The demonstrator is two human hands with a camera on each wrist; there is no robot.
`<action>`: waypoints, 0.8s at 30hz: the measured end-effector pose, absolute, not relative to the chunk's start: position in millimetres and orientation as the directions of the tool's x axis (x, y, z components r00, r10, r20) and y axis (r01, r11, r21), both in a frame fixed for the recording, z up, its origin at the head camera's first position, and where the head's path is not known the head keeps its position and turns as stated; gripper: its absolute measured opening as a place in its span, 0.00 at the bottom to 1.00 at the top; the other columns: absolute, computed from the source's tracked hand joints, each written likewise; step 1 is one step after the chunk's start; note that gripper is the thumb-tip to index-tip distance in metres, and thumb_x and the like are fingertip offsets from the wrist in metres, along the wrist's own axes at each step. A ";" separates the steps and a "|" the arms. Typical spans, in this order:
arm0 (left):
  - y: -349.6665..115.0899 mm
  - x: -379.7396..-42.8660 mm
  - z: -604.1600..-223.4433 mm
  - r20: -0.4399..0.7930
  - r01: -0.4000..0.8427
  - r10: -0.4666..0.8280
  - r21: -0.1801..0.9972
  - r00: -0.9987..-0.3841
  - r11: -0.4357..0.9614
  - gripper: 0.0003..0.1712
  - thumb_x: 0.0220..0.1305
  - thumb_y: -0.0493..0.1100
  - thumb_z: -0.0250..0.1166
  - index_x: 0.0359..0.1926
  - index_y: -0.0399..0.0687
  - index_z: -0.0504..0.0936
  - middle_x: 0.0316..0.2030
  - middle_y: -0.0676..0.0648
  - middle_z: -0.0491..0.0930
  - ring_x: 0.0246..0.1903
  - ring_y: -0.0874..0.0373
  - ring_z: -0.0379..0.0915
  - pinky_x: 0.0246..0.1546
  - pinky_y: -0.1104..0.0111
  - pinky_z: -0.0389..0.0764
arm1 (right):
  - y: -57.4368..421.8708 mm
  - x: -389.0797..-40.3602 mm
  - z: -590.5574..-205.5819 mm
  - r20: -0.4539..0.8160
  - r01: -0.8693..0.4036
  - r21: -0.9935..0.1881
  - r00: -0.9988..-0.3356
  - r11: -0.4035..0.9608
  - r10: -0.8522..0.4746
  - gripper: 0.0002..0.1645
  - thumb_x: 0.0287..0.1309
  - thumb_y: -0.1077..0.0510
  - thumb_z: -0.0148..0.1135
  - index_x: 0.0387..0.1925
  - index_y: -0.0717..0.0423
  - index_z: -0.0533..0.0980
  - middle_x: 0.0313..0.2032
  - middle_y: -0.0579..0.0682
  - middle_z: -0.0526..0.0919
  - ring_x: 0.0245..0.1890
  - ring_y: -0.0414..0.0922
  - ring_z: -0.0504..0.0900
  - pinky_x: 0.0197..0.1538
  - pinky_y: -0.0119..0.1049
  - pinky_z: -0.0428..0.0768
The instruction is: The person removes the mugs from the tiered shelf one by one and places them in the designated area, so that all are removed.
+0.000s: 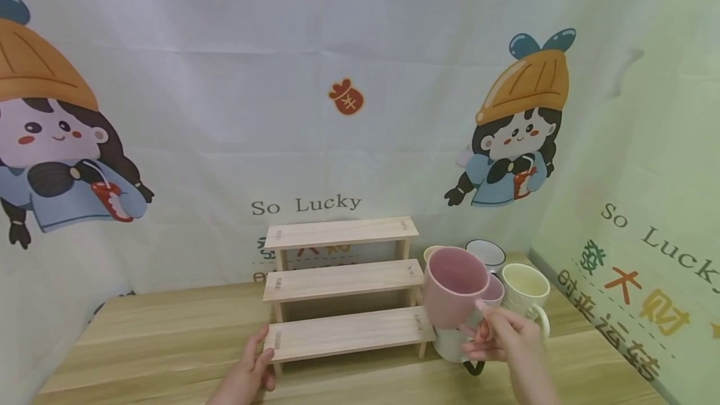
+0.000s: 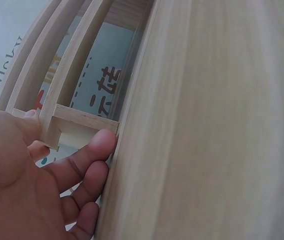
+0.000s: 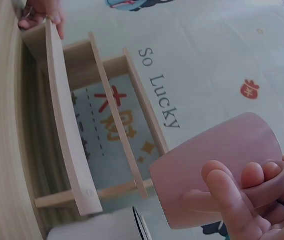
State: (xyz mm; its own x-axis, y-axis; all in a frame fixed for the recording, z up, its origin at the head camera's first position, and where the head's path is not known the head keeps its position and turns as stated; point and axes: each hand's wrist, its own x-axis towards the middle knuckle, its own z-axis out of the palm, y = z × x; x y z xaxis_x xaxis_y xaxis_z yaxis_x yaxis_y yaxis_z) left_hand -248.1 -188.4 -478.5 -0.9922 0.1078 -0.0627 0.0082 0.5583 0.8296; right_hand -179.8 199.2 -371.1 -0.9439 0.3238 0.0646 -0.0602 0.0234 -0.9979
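My right hand (image 1: 503, 339) grips the handle of a pink mug (image 1: 454, 286), raised beside the right end of a three-step wooden display stand (image 1: 343, 280). In the right wrist view, fingers wrap the handle of the tilted pink mug (image 3: 222, 170). At the stand's other end, my left hand (image 1: 253, 367) holds the left edge of the lowest step (image 1: 349, 333). The left wrist view shows that hand (image 2: 46, 170) with thumb and fingers around the end of the step, fingertips close to the tabletop.
Several mugs crowd the table right of the stand: a cream one (image 1: 525, 286), a white one with a dark rim (image 1: 485, 254), a purple one (image 1: 495, 289) and a white one (image 1: 448, 345) low in front. A printed cloth (image 1: 281, 111) hangs behind the wooden table (image 1: 169, 342).
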 end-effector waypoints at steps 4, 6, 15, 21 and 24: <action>-187.5 -247.4 -478.1 -0.061 0.007 0.102 0.826 -0.993 0.563 0.32 0.74 0.49 0.47 0.72 0.47 0.48 0.18 0.48 0.75 0.19 0.55 0.63 0.26 0.67 0.63 | 211.7 -176.9 -369.7 0.057 -0.047 -0.998 -0.933 0.036 0.357 0.26 0.66 0.51 0.56 0.16 0.63 0.70 0.18 0.52 0.76 0.20 0.50 0.84 0.28 0.43 0.83; -187.1 -247.2 -477.6 -0.061 0.006 0.100 0.827 -0.993 0.562 0.31 0.74 0.48 0.47 0.72 0.47 0.48 0.18 0.48 0.75 0.19 0.56 0.64 0.26 0.67 0.63 | 218.2 -175.3 -369.3 0.050 -0.039 -0.999 -0.929 0.038 0.368 0.27 0.66 0.50 0.57 0.16 0.62 0.71 0.18 0.51 0.76 0.20 0.49 0.85 0.28 0.44 0.83; -187.1 -246.3 -477.8 -0.075 -0.008 0.098 0.833 -0.992 0.553 0.32 0.74 0.48 0.47 0.72 0.49 0.47 0.18 0.49 0.75 0.18 0.57 0.61 0.23 0.68 0.63 | 249.6 -169.9 -373.8 0.061 -0.070 -0.998 -0.915 -0.008 0.399 0.27 0.67 0.49 0.55 0.17 0.62 0.72 0.20 0.50 0.76 0.21 0.48 0.85 0.30 0.42 0.83; -188.1 -246.1 -480.8 -0.049 0.020 0.110 0.831 -0.993 0.557 0.32 0.74 0.48 0.47 0.72 0.47 0.47 0.17 0.49 0.74 0.15 0.59 0.60 0.20 0.69 0.62 | 269.1 -168.1 -380.9 0.041 -0.061 -0.997 -0.910 -0.036 0.414 0.27 0.68 0.48 0.54 0.17 0.61 0.72 0.19 0.50 0.77 0.21 0.48 0.85 0.31 0.41 0.83; -187.5 -248.2 -480.5 -0.043 0.022 0.102 0.826 -0.994 0.563 0.32 0.74 0.47 0.47 0.72 0.47 0.47 0.17 0.49 0.74 0.16 0.59 0.60 0.21 0.69 0.62 | 276.1 -168.7 -383.4 0.035 -0.060 -0.997 -0.900 -0.044 0.434 0.27 0.67 0.48 0.55 0.16 0.60 0.72 0.19 0.49 0.78 0.21 0.47 0.85 0.30 0.40 0.83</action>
State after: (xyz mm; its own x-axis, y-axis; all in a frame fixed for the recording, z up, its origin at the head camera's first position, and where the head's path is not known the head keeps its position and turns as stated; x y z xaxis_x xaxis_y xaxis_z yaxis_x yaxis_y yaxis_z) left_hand -248.2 -187.5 -480.5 -0.9938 0.1022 -0.0427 0.0223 0.5629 0.8262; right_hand -168.7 276.1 -383.4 -0.9001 0.4343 0.0348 -0.0599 -0.0443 -0.9972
